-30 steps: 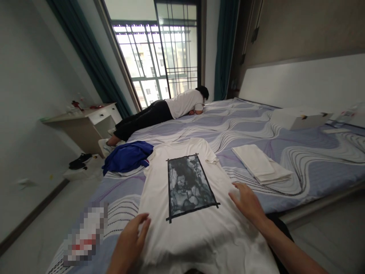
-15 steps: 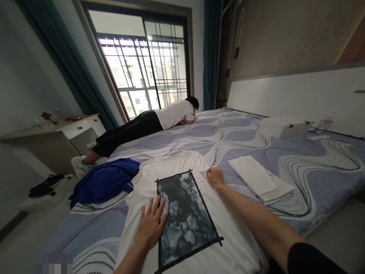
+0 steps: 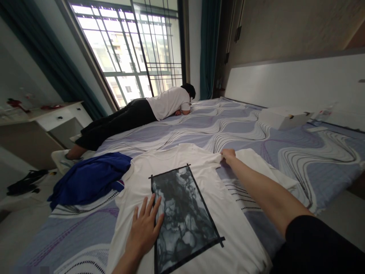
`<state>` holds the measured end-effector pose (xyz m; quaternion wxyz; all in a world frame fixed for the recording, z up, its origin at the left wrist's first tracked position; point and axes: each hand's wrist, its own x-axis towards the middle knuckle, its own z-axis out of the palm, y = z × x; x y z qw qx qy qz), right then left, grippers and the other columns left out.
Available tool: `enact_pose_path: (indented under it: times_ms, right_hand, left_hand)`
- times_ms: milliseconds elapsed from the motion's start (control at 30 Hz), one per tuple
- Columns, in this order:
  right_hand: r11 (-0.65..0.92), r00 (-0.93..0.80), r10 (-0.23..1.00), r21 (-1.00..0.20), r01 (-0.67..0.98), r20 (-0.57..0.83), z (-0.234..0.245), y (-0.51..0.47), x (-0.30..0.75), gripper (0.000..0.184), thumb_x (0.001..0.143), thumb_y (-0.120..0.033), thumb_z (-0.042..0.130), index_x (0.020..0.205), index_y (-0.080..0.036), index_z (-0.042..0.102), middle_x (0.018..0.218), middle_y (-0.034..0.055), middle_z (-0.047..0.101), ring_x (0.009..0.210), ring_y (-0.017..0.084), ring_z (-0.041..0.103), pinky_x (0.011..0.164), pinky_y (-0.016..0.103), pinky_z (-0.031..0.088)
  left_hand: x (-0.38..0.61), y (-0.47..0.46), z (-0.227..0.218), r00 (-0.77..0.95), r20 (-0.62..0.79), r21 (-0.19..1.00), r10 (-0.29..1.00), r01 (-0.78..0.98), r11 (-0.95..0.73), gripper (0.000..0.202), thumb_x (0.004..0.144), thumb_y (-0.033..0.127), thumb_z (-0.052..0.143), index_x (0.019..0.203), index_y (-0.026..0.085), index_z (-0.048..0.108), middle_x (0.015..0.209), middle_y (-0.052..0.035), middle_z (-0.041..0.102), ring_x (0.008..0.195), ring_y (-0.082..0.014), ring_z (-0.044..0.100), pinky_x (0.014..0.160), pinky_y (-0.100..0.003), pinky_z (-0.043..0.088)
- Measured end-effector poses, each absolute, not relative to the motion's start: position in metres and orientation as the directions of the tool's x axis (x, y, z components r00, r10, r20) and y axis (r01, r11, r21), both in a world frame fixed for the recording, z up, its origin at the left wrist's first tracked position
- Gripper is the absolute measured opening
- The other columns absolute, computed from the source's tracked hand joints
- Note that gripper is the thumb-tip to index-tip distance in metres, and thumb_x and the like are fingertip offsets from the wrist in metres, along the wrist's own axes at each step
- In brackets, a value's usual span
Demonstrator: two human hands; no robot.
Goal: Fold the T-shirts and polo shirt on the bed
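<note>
White T-shirt (image 3: 211, 182) spread on the bed (image 3: 199, 127), long axis running away from the person, collar beyond the dark print (image 3: 182, 217) on its front! The left hand (image 3: 146, 224) rests with fingers apart over the print's left edge, while the right hand (image 3: 228, 155), the nearer one, pinches the sleeve (image 3: 213, 161) out past the print's far right corner, cloth lying left of those fingers.
</note>
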<state>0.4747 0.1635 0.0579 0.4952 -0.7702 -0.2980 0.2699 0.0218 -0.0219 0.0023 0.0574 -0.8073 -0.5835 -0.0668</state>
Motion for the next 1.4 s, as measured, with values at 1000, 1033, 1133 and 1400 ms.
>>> enact_pose_path:
  times_ms: [1000, 1033, 1133, 1400]
  right_hand:
    - [0.129, 0.088, 0.935, -0.559, 0.819, 0.344, 0.011, 0.071, 0.414, 0.037, 0.078, -0.005, 0.050, 0.099, -0.019, 0.077, 0.093, 0.0053, 0.067, 0.091, 0.018, 0.061, 0.089, 0.028, 0.046]
    - [0.118, 0.096, 0.935, -0.554, 0.824, 0.343, 0.015, 0.071, 0.418, 0.036, 0.079, -0.005, 0.050, 0.098, -0.020, 0.077, 0.094, 0.0049, 0.067, 0.092, 0.018, 0.060, 0.090, 0.027, 0.046]
    - [0.053, 0.140, 0.938, -0.527, 0.848, 0.319, 0.025, 0.068, 0.431, 0.029, 0.073, -0.004, 0.055, 0.085, -0.019, 0.077, 0.098, 0.0069, 0.066, 0.098, 0.020, 0.059, 0.094, 0.029, 0.045]
    - [0.042, 0.098, 0.935, -0.379, 0.924, 0.341, 0.027, 0.041, 0.393, 0.055, 0.089, -0.019, 0.049, 0.144, -0.017, 0.051, 0.154, 0.0123, 0.041, 0.143, 0.028, 0.031, 0.117, 0.045, 0.023]
  left_hand:
    - [0.024, -0.024, 0.010, 0.308, 0.159, -0.020, 0.938, 0.951, -0.309, 0.057, 0.099, 0.045, 0.030, 0.154, 0.028, 0.034, 0.163, -0.0022, 0.027, 0.152, -0.0294, 0.017, 0.119, -0.057, 0.023]
    - [0.025, -0.024, 0.011, 0.306, 0.152, -0.022, 0.940, 0.952, -0.306, 0.057, 0.099, 0.045, 0.030, 0.154, 0.028, 0.034, 0.163, -0.0021, 0.026, 0.152, -0.0293, 0.017, 0.119, -0.057, 0.023]
    - [0.027, -0.024, 0.013, 0.299, 0.136, -0.012, 0.945, 0.954, -0.300, 0.058, 0.099, 0.046, 0.029, 0.154, 0.029, 0.034, 0.164, -0.0020, 0.027, 0.152, -0.0293, 0.018, 0.119, -0.056, 0.023]
    - [0.028, -0.024, 0.014, 0.293, 0.140, 0.023, 0.946, 0.954, -0.299, 0.057, 0.099, 0.046, 0.032, 0.153, 0.028, 0.036, 0.163, -0.0033, 0.029, 0.151, -0.0298, 0.020, 0.119, -0.056, 0.021]
